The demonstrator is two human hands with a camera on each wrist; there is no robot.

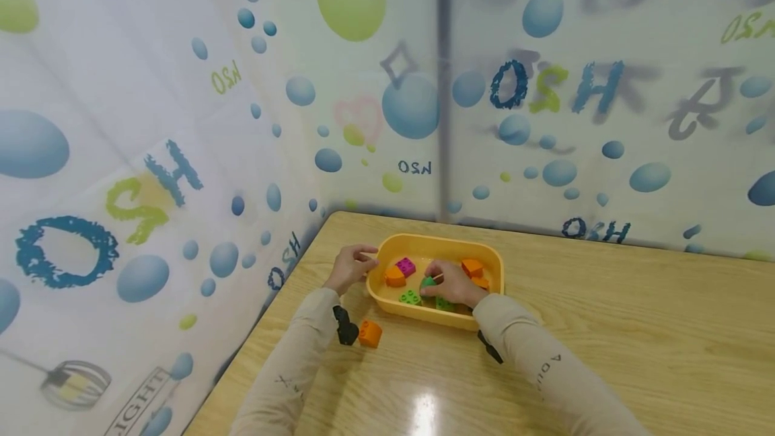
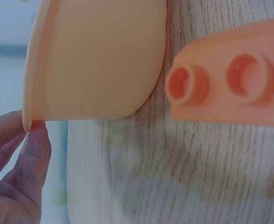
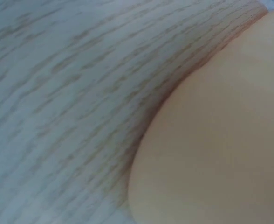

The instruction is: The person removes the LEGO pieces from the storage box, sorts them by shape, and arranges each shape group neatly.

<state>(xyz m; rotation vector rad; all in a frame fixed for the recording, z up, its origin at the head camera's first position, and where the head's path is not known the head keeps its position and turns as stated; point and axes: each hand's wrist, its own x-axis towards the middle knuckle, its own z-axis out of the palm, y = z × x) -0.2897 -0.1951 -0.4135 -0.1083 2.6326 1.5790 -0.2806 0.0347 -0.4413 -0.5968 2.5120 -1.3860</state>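
A yellow plastic basin (image 1: 418, 315) stands on the table with several toy building blocks in it. At its left end, my left hand (image 1: 350, 268) pinches the rim between thumb and fingers, as the left wrist view shows on the basin wall (image 2: 104, 56). My right hand (image 1: 455, 286) reaches inside the basin and holds a dark green block (image 1: 427, 282) at its fingertips. Around it lie a light green brick (image 1: 410, 297), an orange block (image 1: 395, 277) and a magenta brick (image 1: 406, 266). The right wrist view shows only basin wall and table, no hand.
Outside the basin, an orange block (image 1: 370, 334) lies on the wooden table (image 1: 605, 315) near my left wrist. More orange blocks (image 1: 472, 268) sit at the basin's right end. A patterned curtain (image 1: 375, 173) hangs behind and at the left of the table.
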